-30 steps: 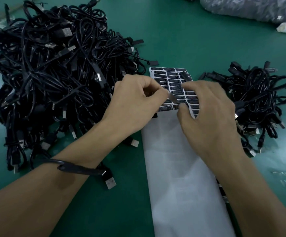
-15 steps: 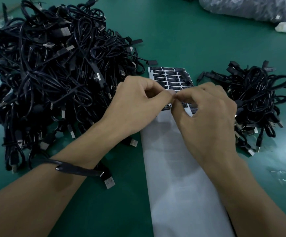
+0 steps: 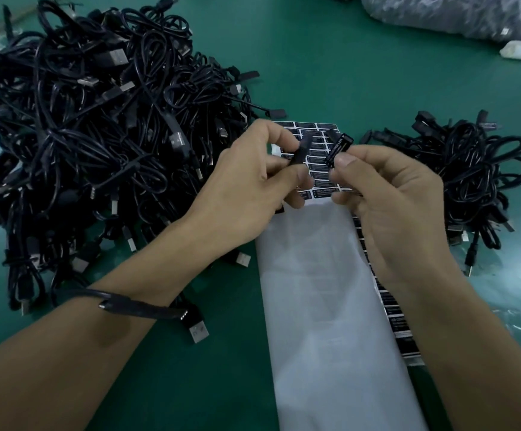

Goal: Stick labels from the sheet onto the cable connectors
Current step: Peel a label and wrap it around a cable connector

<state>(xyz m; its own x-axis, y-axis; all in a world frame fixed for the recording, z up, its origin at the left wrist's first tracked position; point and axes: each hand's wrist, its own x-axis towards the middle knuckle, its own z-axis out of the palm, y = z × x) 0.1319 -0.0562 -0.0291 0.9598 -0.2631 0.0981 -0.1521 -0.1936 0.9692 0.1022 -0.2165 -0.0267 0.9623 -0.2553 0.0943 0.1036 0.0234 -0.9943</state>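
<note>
Green desk (image 3: 330,57): above the label sheet (image 3: 315,157) at its centre, left hand (image 3: 246,194) pinches a connector (image 3: 299,150) upright, exposing its face; right hand (image 3: 386,194) pinches a peeled label (image 3: 339,149) alongside, ready to apply.

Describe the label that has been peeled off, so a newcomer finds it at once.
Start at the label sheet lying between the two cable piles. Just above it the right hand pinches one small black label with white print. Unlike its neighbours flat on the sheet, it stands lifted and tilted.
</note>
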